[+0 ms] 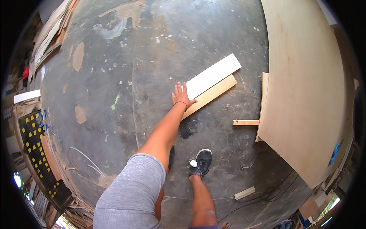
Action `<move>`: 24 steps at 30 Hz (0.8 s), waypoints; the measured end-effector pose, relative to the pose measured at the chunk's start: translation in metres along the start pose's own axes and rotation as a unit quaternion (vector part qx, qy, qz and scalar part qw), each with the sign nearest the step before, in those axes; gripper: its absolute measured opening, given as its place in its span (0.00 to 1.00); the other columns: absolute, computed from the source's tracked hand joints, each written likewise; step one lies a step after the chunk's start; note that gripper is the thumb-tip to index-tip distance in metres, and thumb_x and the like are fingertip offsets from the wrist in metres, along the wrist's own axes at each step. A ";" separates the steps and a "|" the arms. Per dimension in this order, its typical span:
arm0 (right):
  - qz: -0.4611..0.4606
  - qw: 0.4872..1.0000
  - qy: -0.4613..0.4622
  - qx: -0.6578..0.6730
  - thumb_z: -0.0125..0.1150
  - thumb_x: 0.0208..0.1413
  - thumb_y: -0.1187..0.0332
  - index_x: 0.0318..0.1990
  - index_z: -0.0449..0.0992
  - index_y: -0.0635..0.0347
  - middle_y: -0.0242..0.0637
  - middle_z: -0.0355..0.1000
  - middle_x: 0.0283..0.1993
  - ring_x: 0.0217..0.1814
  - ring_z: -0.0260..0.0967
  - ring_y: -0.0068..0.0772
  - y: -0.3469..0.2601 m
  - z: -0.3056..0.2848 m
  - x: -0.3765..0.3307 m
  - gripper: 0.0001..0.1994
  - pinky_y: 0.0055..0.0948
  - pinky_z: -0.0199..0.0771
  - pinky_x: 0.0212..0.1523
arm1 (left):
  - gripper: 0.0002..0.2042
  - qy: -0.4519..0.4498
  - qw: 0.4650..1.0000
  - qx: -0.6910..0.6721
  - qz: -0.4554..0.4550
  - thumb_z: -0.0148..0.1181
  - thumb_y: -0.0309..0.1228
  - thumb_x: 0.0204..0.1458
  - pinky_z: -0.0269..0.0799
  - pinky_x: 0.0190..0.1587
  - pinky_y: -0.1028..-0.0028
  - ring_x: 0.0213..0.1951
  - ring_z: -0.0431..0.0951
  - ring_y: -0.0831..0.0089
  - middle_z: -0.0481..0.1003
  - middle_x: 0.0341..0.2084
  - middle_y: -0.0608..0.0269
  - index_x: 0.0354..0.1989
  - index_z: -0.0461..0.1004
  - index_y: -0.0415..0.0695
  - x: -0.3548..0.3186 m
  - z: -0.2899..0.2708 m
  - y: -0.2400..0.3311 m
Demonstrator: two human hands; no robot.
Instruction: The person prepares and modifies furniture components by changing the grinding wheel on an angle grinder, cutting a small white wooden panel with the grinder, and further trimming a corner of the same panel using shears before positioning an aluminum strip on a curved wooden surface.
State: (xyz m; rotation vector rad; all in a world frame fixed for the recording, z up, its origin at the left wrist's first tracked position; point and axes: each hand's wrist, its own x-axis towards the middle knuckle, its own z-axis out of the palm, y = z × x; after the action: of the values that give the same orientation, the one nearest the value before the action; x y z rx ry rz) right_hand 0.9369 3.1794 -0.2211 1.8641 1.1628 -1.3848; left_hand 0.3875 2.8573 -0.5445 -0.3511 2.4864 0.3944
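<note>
Head view shows the person's left grip [183, 95] reaching over a grey floor [103, 87], the arm coming in from the near left out of a grey sleeve [131, 179]. The grip is spread, its fingers fanned toward the far side and its thumb out to the right, with a thin dark band [181, 102] around the wrist. It lies over the near left end of a white board [213, 75], palm down; how firmly it presses there cannot be told. The right grip is out of view, so its state cannot be told.

The white board lies flat and slanted, its other end toward the far right. A tan wooden strip [213, 94] runs along its near right side, roughly parallel and close against it, with the left thumb over the strip's near part.

To the right, a large plywood sheet [301, 76] reaches from the far side to the near right, with a blue item [335, 153] by its right edge. A short wooden stick [246, 122] juts out left from beneath the sheet's left side. Near the person, a white plug [193, 163] shows at the left side of a dark shoe [205, 158]. A pale block [244, 193] lies to the near right, beside dark cables [272, 194]. On the left stands a black panel [38, 147] with yellow squares, and stacked sheets [51, 32] lean at the far left.
</note>
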 end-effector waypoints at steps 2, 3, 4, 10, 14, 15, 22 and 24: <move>0.031 0.999 0.006 0.003 0.55 0.51 0.72 0.21 0.67 0.49 0.22 0.60 0.17 0.14 0.52 0.17 0.012 0.010 -0.001 0.08 0.20 0.50 0.13 | 0.52 -0.002 1.000 0.020 -0.011 0.71 0.53 0.32 0.48 0.65 0.57 0.66 0.49 0.58 0.49 0.65 0.54 0.65 0.47 0.46 0.011 0.016 -0.001; 0.040 0.999 0.007 0.004 0.54 0.51 0.72 0.21 0.67 0.49 0.22 0.59 0.16 0.13 0.52 0.16 0.013 0.013 0.000 0.08 0.20 0.50 0.12 | 0.53 0.001 0.999 0.039 -0.026 0.72 0.52 0.30 0.49 0.64 0.56 0.65 0.51 0.58 0.51 0.64 0.55 0.65 0.46 0.46 0.016 0.021 -0.002; 0.047 0.999 0.009 0.008 0.54 0.52 0.72 0.22 0.67 0.49 0.22 0.59 0.16 0.13 0.51 0.16 0.018 0.018 0.000 0.08 0.19 0.49 0.12 | 0.53 -0.003 0.999 0.041 -0.016 0.72 0.52 0.30 0.49 0.64 0.56 0.65 0.51 0.58 0.51 0.64 0.55 0.65 0.46 0.46 0.020 0.020 0.000; 0.049 0.996 0.006 0.078 0.51 0.55 0.73 0.23 0.67 0.49 0.20 0.57 0.15 0.12 0.49 0.14 0.059 0.037 -0.025 0.09 0.17 0.46 0.10 | 0.30 -0.024 0.999 -0.037 0.023 0.71 0.42 0.35 0.67 0.49 0.61 0.48 0.70 0.52 0.67 0.45 0.53 0.46 0.65 0.45 0.030 0.013 -0.008; -0.010 0.976 -0.006 0.217 0.49 0.57 0.74 0.24 0.67 0.48 0.19 0.56 0.15 0.11 0.48 0.12 0.109 0.048 -0.058 0.10 0.16 0.45 0.09 | 0.18 0.067 0.983 -0.076 0.156 0.63 0.36 0.44 0.68 0.42 0.57 0.43 0.70 0.47 0.69 0.38 0.48 0.41 0.68 0.42 -0.025 -0.015 -0.024; -0.032 0.970 -0.002 0.240 0.48 0.57 0.74 0.25 0.66 0.48 0.19 0.56 0.14 0.11 0.47 0.12 0.119 0.052 -0.063 0.10 0.16 0.44 0.09 | 0.18 0.083 0.978 -0.081 0.173 0.62 0.38 0.45 0.68 0.41 0.56 0.41 0.72 0.45 0.72 0.36 0.46 0.41 0.69 0.42 -0.053 -0.026 -0.031; -0.032 0.977 0.182 0.105 0.73 0.32 0.59 0.40 0.75 0.60 0.38 0.74 0.37 0.39 0.72 0.35 0.108 0.058 -0.149 0.25 0.32 0.72 0.41 | 0.22 -0.045 0.988 -0.101 0.111 0.58 0.47 0.49 0.69 0.40 0.59 0.35 0.75 0.51 0.75 0.31 0.41 0.35 0.72 0.35 -0.241 -0.118 -0.121; -0.037 0.977 0.171 0.122 0.73 0.31 0.58 0.41 0.75 0.60 0.40 0.75 0.38 0.40 0.73 0.36 0.099 0.058 -0.184 0.26 0.33 0.72 0.42 | 0.23 -0.086 0.992 -0.033 0.091 0.58 0.48 0.48 0.69 0.42 0.58 0.37 0.76 0.50 0.75 0.31 0.40 0.33 0.73 0.33 -0.296 -0.178 -0.126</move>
State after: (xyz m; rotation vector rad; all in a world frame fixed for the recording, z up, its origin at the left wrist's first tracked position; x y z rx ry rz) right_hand 0.9770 3.0251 -0.0737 2.3258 1.2837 -1.3298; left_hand 0.5722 2.7248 -0.2555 -0.1095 2.3468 0.5581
